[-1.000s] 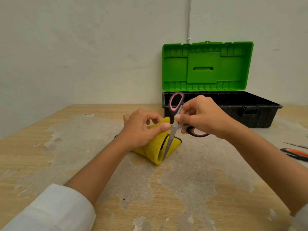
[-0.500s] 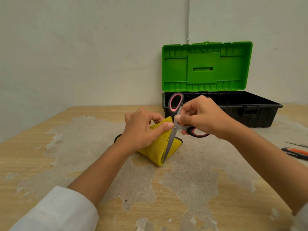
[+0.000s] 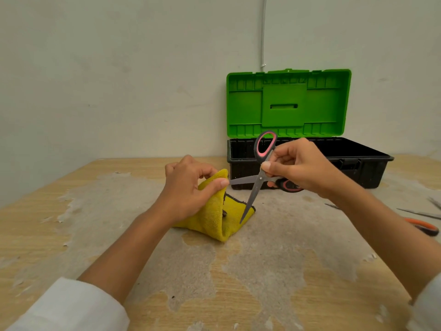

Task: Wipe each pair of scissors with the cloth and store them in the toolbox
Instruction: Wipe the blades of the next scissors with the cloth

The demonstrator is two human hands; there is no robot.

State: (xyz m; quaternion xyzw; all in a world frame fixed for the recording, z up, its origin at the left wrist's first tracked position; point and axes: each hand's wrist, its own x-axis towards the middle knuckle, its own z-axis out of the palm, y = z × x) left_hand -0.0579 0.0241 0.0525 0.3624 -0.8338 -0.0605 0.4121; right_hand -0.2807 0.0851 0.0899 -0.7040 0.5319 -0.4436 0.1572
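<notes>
My right hand (image 3: 303,167) grips a pair of scissors (image 3: 259,180) with black-and-pink handles, blades spread wide apart. One blade points left toward my left thumb, the other slants down onto the yellow cloth (image 3: 218,215). My left hand (image 3: 191,189) pinches the cloth's raised fold, and its thumb tip is at the tip of the horizontal blade. The cloth's lower part rests on the table. Behind stands the toolbox (image 3: 372,170), a black tub with its green lid (image 3: 287,103) upright and open.
Orange-handled scissors (image 3: 422,225) lie at the table's right edge, with more thin metal blades (image 3: 422,213) beside them. The wooden table (image 3: 119,230) has a worn, patchy grey surface. A plain wall rises close behind the toolbox.
The scissors have opened: one blade swung up to horizontal toward my left thumb. My left hand lifted the cloth fold slightly. The right hand rose a little.
</notes>
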